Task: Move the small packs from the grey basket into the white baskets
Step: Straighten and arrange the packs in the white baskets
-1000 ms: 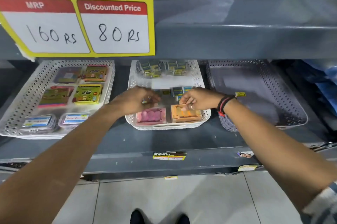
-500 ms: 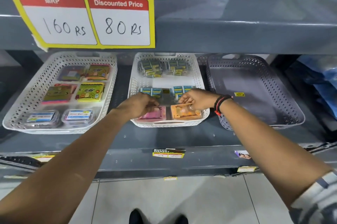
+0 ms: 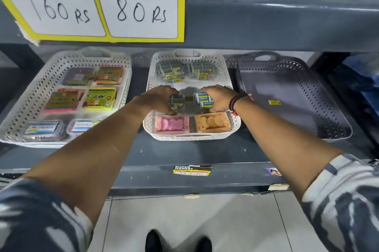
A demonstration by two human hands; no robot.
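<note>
Both hands curl around small blue packs in the middle white basket [image 3: 229,79], left hand [image 3: 158,99], right hand [image 3: 219,98]; recommend seating each cluster flat, rows aligned, grey basket [image 3: 336,128] apparently emptied

The middle basket [image 3: 230,79] is white with diamond-shaped holes. Left of it sits another white basket [image 3: 18,112]; right of it, a grey basket [image 3: 336,114]. At its front lie a pink pack [image 3: 171,123] and an orange pack [image 3: 212,121]. The sleeves [image 3: 346,196] are grey-and-white striped.

Price sign [image 3: 92,3]: "Discounted Price", "80 Rs", "160 Rs"
</note>
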